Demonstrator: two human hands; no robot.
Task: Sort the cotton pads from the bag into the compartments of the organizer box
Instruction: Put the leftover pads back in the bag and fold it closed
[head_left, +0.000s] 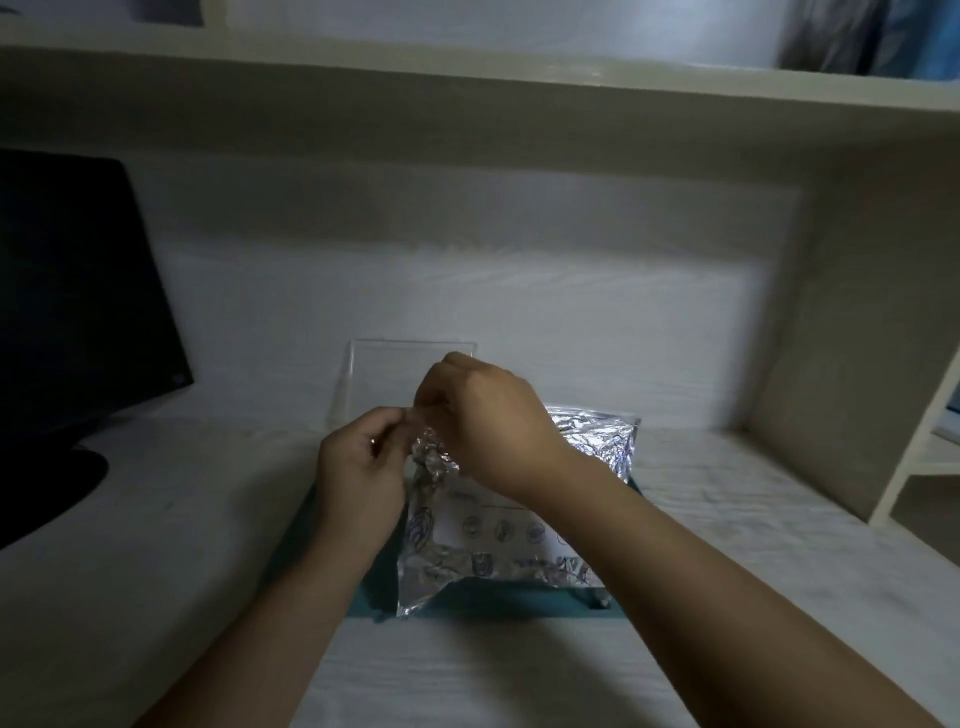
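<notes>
White desk (156, 571), both hands' fingers (395, 423) on bag (493, 540).

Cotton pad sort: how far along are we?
Barely started. Done: clear organizer box stands behind the hands; no pads visible anywhere. In hand: left hand and right hand both pinch the crumpled top of the foil bag, apparently opening it. Left: taking pads out and filling every compartment.

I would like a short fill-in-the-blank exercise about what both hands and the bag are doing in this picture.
1. Both hands, left hand and right hand, pinch the top of the crinkled ____ foil bag.
2. The bag lies on a flat ____ mat.
3. Behind the hands stands a clear ____ organizer box.
4. At far left stands a ____ monitor.

Missing words: silver; teal; plastic; black
</notes>
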